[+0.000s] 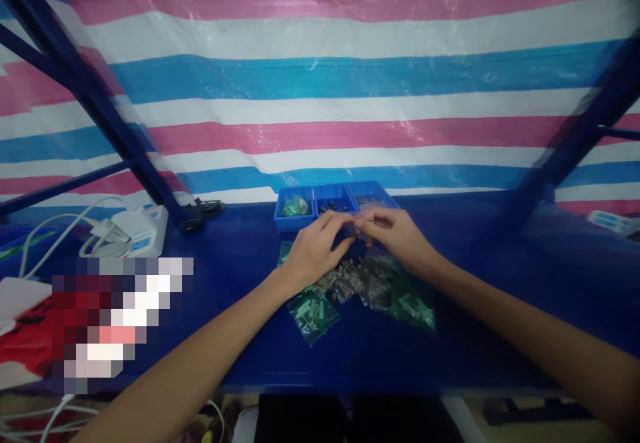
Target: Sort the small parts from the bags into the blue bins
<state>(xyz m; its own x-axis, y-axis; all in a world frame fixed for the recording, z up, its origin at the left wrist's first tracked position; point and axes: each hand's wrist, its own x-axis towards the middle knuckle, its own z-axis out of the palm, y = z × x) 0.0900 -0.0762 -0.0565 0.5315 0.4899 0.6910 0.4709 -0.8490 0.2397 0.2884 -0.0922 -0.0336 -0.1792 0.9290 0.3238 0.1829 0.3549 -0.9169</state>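
My left hand (315,246) and my right hand (395,233) meet above the blue table (240,336), fingertips pinched together on a small clear bag (356,229) between them. Under the hands lies a pile of small plastic bags (360,289) holding green and dark parts; one green-filled bag (313,313) lies nearest me. Just beyond the fingers stand three small blue bins (333,204) side by side, with green parts in the left one and dark parts in the middle one.
A white power strip (135,229) with white cables sits at the left, next to a black tool (203,213). Blue frame posts (90,89) slant up on both sides. A striped pink, white and blue tarp (340,83) closes the back.
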